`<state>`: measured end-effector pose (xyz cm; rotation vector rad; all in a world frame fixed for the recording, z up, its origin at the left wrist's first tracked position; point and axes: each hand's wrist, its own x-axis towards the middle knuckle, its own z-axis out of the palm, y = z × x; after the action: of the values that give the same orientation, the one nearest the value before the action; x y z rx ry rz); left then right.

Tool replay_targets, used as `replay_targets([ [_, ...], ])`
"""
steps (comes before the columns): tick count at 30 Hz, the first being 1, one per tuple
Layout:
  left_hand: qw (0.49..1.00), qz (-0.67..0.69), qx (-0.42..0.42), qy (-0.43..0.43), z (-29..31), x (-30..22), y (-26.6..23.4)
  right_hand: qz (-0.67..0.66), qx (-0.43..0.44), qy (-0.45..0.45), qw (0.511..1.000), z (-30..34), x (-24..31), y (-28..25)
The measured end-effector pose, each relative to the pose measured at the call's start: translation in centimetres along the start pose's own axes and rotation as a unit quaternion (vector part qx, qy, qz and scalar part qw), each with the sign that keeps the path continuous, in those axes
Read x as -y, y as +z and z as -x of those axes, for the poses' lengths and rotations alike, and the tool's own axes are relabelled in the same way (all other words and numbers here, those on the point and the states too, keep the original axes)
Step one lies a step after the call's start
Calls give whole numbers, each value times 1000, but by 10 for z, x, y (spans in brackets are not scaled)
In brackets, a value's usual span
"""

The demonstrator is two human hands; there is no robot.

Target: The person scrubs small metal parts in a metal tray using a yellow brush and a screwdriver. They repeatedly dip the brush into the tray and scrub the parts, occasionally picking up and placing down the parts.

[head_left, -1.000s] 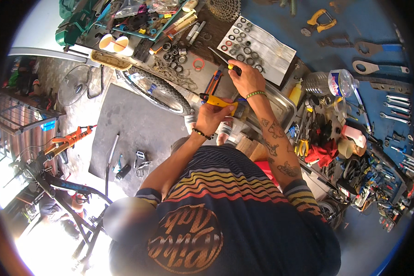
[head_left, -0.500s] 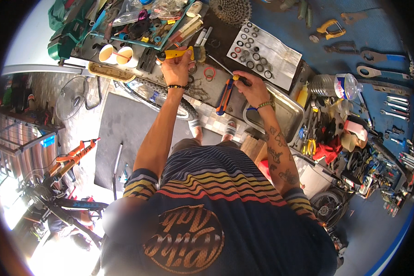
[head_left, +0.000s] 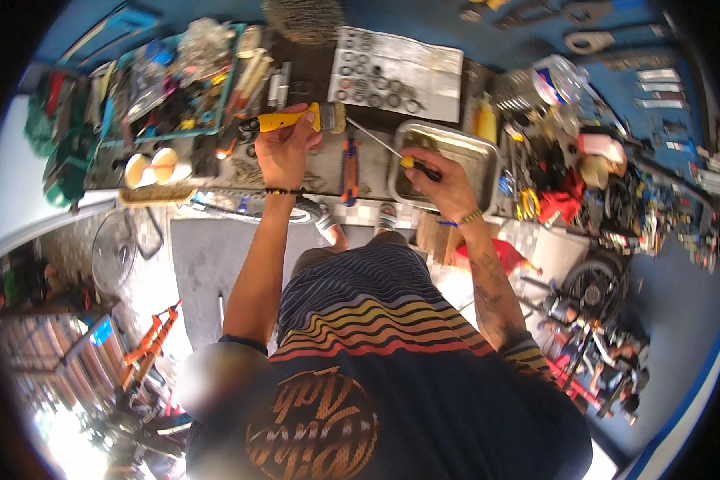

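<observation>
My left hand [head_left: 282,156] is closed around a paintbrush [head_left: 276,122] with a yellow handle, its bristles pointing right above the bench. In my right hand [head_left: 448,182] is a screwdriver [head_left: 374,138] with a yellow and black handle. Its thin shaft slants up and left, the tip close to the bristles; whether they touch I cannot tell. Beneath my right hand lies a shallow metal tray [head_left: 464,148]. An orange and blue utility knife [head_left: 350,180] rests between the hands. Behind them, a white sheet [head_left: 440,68] carries several rows of small rings.
A teal tray [head_left: 220,120] of mixed parts sits at the back left, near two paper cups [head_left: 165,166]. A bike cassette [head_left: 302,20] stands at the far edge. Right of the metal tray are a yellow bottle [head_left: 486,122], a clear plastic jug [head_left: 536,86] and a red cloth [head_left: 560,200].
My view has shifted, moving the bench in the picture. My right hand has moved right and nearer, over the metal tray, with the screwdriver. The paintbrush has also moved slightly right across the bench.
</observation>
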<state>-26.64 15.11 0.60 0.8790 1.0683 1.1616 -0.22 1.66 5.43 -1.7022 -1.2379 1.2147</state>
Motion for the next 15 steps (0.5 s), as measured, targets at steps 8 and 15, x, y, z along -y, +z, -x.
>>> replay_targets([
  [8,963,37,223,-145,64,75,159,89,-163,197,963,173,-8,-115],
  [15,980,-104,157,-69,49,117,162,336,-203,143,908,159,-28,-108],
])
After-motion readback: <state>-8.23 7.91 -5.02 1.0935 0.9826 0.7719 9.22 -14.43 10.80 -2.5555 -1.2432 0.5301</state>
